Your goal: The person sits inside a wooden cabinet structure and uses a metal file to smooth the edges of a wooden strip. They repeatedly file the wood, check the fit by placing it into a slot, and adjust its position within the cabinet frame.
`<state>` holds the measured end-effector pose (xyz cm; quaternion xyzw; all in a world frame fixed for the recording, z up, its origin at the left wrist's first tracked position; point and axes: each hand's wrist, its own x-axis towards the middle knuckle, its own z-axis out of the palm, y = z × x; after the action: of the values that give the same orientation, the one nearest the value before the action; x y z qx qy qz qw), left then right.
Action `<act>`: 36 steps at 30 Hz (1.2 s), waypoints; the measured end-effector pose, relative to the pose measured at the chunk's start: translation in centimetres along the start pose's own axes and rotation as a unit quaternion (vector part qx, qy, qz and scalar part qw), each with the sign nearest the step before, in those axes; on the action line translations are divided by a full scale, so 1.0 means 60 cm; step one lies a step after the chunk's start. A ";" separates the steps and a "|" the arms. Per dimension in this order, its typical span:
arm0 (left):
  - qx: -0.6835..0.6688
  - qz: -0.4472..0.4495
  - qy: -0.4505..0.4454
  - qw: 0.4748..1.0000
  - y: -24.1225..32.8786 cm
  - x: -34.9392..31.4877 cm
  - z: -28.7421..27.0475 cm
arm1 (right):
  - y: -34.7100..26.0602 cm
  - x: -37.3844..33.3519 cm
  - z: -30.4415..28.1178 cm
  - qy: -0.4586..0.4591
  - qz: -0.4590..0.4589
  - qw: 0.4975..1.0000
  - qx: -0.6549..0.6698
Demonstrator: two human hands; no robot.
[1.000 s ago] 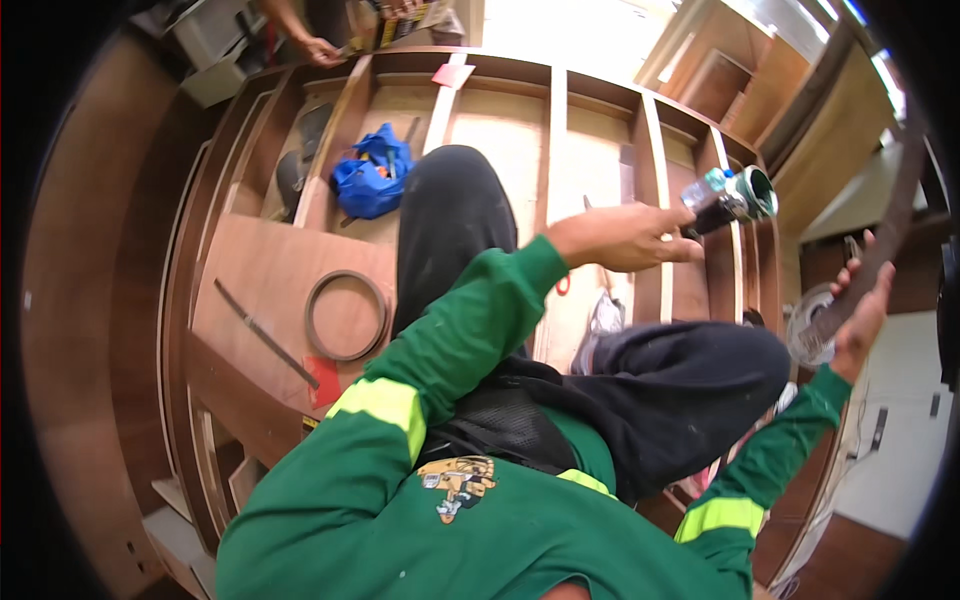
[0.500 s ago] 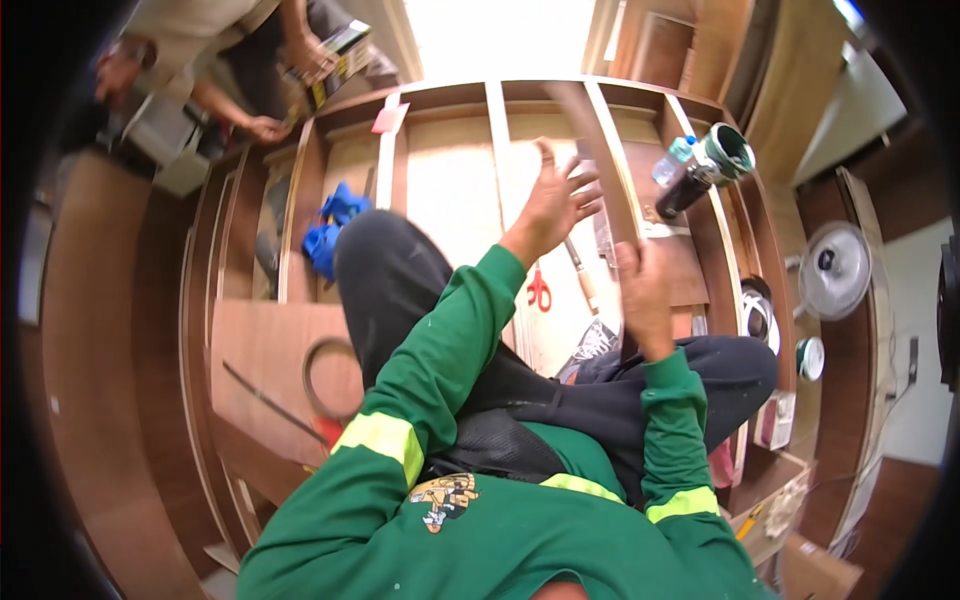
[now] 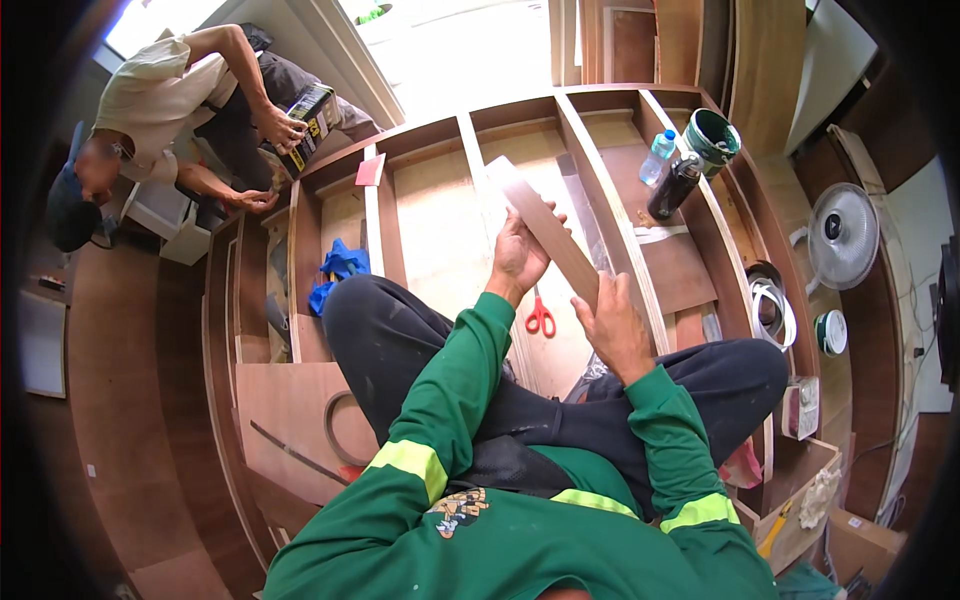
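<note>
Slanting between my hands is a flat brown wood-grain strip (image 3: 545, 228), its pale far end pointing up and left. My left hand (image 3: 519, 255) grips it around the middle, fingertips showing past its right edge. The near end lies in my right hand (image 3: 617, 322), thumb on one side and fingers on the other. Just below the strip, red-handled scissors (image 3: 540, 319) lie inside the wooden frame (image 3: 463, 160) where I sit cross-legged.
On the right stand a water bottle (image 3: 658, 157), a black flask (image 3: 676, 186), a green bucket (image 3: 711, 140) and a fan (image 3: 841, 236). Blue cloth (image 3: 344, 262) lies left of my knee. At far left a co-worker (image 3: 165, 110) holds a black-and-yellow can (image 3: 308, 128).
My left hand was open and apart from the strip; now it has closed on it. The blurred strip by my right hand has come down and tilted left. The view has shifted slightly.
</note>
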<state>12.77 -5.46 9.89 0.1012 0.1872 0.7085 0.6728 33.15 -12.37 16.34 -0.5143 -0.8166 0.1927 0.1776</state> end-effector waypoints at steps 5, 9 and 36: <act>-0.075 0.002 -0.051 0.996 0.005 0.003 0.009 | 0.002 -0.004 -0.001 0.006 -0.017 0.999 -0.031; -0.108 -0.017 -0.096 0.989 0.018 -0.003 0.025 | 0.020 -0.003 0.005 -0.052 0.030 0.998 0.000; -0.304 0.126 0.062 0.942 0.122 0.008 -0.017 | 0.121 0.003 -0.107 -0.108 0.261 0.773 0.568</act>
<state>5.65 -5.26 11.85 -0.1292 -0.0099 0.8154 0.5642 41.83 -8.49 18.30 -0.4891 -0.4066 0.7148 0.2908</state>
